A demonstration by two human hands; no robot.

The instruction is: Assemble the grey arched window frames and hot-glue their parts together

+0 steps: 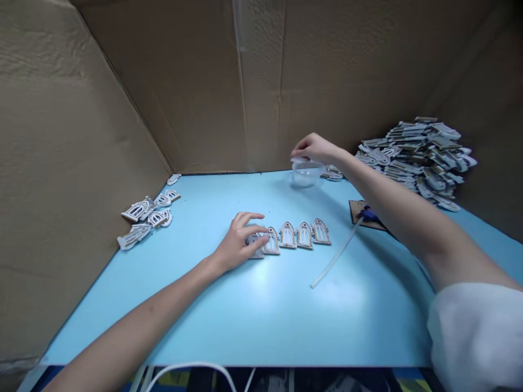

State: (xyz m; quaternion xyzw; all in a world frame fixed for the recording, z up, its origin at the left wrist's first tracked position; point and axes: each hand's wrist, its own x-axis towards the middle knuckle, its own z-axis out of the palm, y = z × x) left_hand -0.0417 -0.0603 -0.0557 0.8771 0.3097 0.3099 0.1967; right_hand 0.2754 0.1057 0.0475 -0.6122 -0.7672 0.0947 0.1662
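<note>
Several small arched window-shaped pieces [304,236] stand in a row across the middle of the blue table. My left hand [239,242] is over the left end of this row, fingers apart and partly covering the leftmost piece [256,251]. Whether the fingertips touch it, I cannot tell. Farther back, my right hand [310,147] is pinched closed at the rim of a clear plastic bowl [308,175]. A whitish bit shows under its fingertips; whether that is the rim or a separate small thing is unclear.
Loose window pieces [149,215] lie at the left edge, and a tall heap [425,158] of them is at the back right. Under my right forearm is a brown board [356,211] with a blue glue gun [370,214] and a pale stick [337,256]. Cardboard walls [196,87] enclose the table.
</note>
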